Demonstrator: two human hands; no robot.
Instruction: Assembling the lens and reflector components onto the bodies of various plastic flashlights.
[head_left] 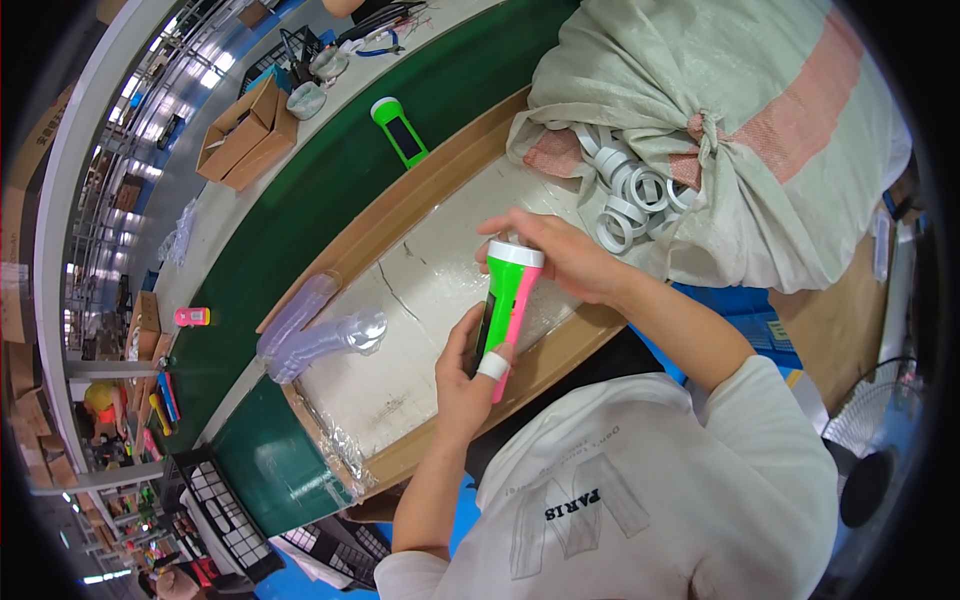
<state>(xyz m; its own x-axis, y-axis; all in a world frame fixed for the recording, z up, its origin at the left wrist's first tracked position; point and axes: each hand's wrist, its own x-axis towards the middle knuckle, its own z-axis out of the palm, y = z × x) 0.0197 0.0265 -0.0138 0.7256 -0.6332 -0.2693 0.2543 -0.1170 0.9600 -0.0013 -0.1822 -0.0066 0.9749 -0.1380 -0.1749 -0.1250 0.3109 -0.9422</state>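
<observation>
Upright and slightly tilted, a green and pink flashlight point(507, 290) with a dark panel on its side is in front of me. My left hand point(462, 385) is closed around its lower body; a white wrap shows on the thumb. My right hand point(565, 255) curves over the flashlight's head, its fingers around the white ring point(516, 253) there; some fingertips are hidden behind it. Loose white rings point(632, 195) spill from the mouth of a woven sack point(770, 150) at the right. Two stacks of clear plastic discs point(325, 340) lie left of my hands.
A shallow cardboard tray point(400, 270) with raised edges lies under my hands on a green bench point(235, 285). Beyond it rests another green flashlight point(400, 132). Farther back are an open carton point(250, 135) and pliers point(380, 47). A black crate point(220, 510) stands lower left, a fan point(875, 410) at right.
</observation>
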